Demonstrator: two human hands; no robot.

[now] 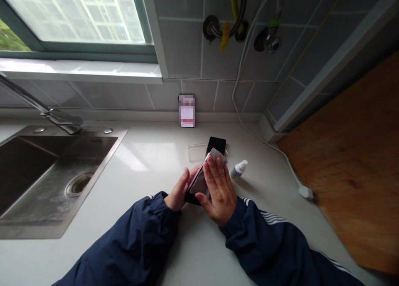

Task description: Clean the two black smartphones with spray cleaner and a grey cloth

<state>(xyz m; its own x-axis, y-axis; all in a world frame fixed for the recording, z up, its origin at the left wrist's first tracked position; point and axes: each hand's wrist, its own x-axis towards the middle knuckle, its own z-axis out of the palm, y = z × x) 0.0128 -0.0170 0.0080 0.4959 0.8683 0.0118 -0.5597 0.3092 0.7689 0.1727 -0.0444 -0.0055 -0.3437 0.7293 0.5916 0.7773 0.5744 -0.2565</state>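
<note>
A black smartphone (217, 144) is tilted above the counter, its lower left edge held in my left hand (180, 188). Spread over its face is a grey cloth (198, 183) with a zigzag edge. My right hand (220, 186) lies flat on that cloth, fingers stretched out and thumb apart, pressing it against the phone. Just right of the right hand stands a small white spray bottle (239, 169) with a blue and yellow label. Behind the phone a clear phone case (196, 153) lies on the counter, partly hidden.
Another phone (187, 111) with a lit screen leans upright against the tiled wall. To the left are a steel sink (93, 153) and its tap (64, 119). A white cable (258, 134) runs down the wall to a plug (306, 192) by the wooden board (352, 165).
</note>
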